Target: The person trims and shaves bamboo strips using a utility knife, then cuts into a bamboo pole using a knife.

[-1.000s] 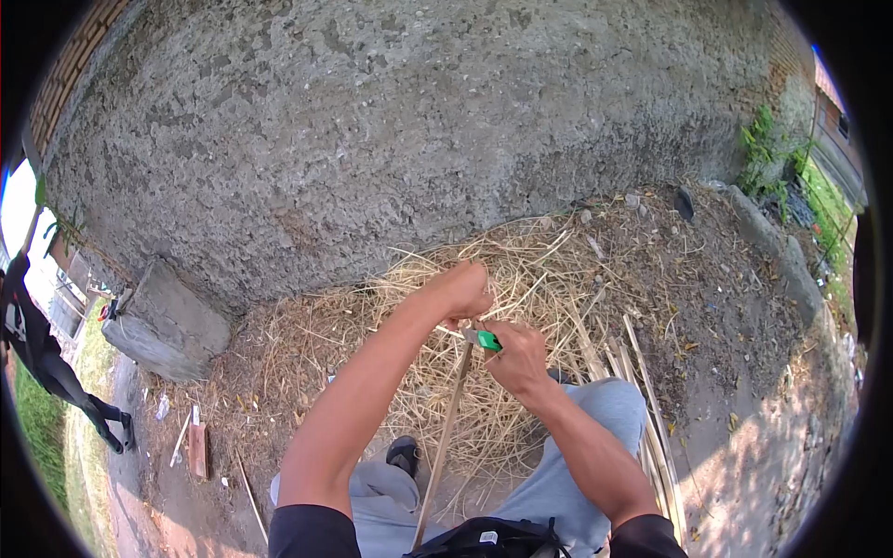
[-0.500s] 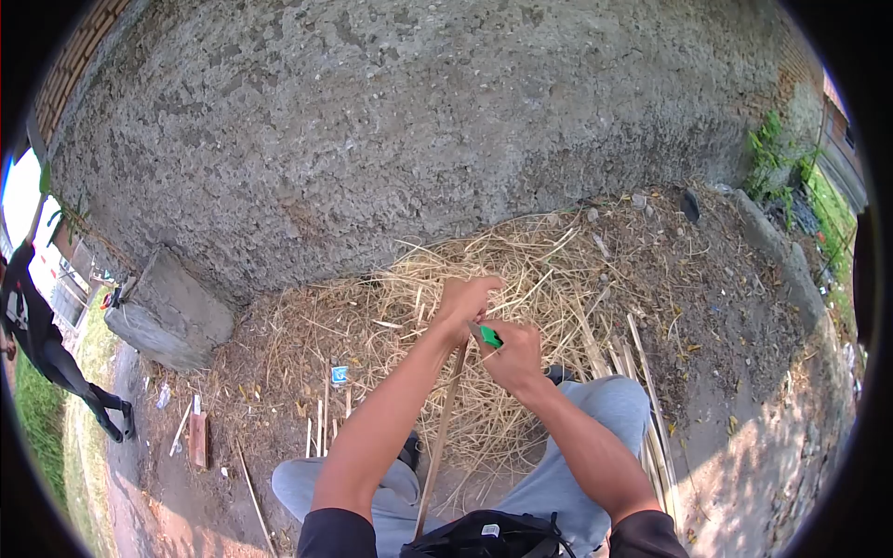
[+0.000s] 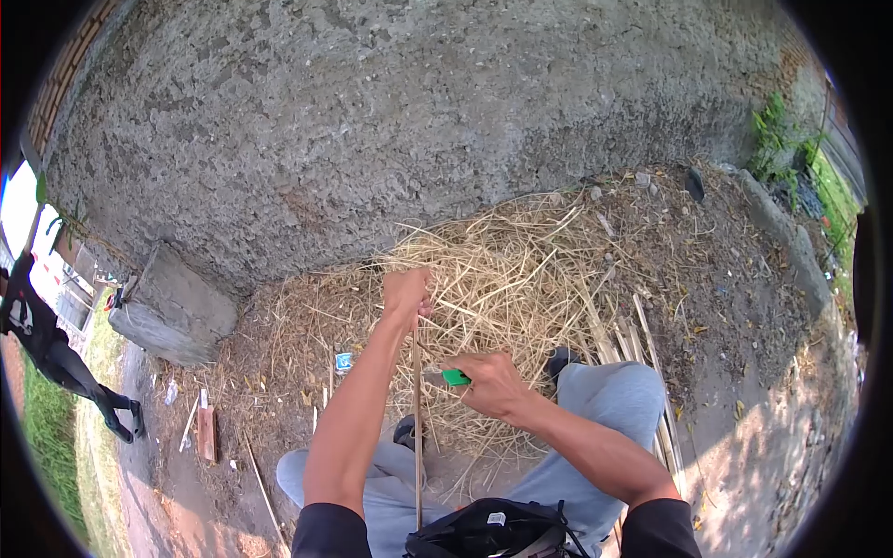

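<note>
My left hand [image 3: 406,292] is closed around the upper end of a long thin bamboo strip [image 3: 418,437], which runs down between my legs toward my lap. In my right hand [image 3: 495,383] is a knife with a green handle [image 3: 456,377]. Its short blade points left, close to the strip below my left hand; I cannot tell whether the edge touches it. Beneath both hands lies a heap of pale shavings [image 3: 502,288].
A rough grey wall [image 3: 419,121] rises in front. Several bamboo strips [image 3: 651,363] lie by my right knee. A black bag [image 3: 493,530] rests at my lap. Left are a concrete block [image 3: 177,307], a reddish brick [image 3: 206,433] and a standing person [image 3: 56,353].
My left hand has moved left with the strip, which now stands more upright. My right hand and the knife have come down, away from the left hand.
</note>
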`<state>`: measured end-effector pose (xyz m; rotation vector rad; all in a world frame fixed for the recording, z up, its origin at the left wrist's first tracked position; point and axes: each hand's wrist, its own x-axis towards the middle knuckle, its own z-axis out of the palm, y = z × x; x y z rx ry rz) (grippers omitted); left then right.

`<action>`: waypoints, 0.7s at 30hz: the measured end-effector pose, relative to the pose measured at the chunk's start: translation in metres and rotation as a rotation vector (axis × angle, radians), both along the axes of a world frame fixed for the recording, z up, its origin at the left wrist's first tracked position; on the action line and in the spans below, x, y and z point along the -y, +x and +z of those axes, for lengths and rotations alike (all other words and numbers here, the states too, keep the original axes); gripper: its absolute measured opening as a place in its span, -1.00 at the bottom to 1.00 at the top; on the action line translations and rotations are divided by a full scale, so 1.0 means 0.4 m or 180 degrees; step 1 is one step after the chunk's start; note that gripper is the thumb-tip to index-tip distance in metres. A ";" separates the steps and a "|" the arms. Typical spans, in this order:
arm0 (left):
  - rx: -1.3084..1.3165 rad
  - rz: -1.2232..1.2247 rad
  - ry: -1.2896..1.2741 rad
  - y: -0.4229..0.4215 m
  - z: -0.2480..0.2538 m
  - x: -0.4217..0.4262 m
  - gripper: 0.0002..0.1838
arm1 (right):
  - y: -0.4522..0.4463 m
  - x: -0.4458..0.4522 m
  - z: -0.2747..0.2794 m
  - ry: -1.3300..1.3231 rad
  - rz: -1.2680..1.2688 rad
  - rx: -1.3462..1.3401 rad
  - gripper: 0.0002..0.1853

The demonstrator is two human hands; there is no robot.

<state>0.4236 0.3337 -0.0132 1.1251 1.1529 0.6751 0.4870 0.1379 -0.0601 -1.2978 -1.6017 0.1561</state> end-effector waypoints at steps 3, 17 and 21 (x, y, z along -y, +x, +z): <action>-0.0192 0.0136 0.0188 0.010 -0.009 0.008 -0.73 | -0.008 0.005 -0.008 -0.0138 -0.0023 0.0061 -0.72; -0.0311 0.0389 0.0197 -0.050 -0.088 -0.063 -0.70 | -0.064 0.075 -0.018 -0.0868 0.0273 0.0334 -0.75; -0.0322 0.0639 0.0139 -0.124 -0.116 -0.110 -0.75 | -0.094 0.104 -0.029 -0.0708 0.0404 -0.0039 -0.76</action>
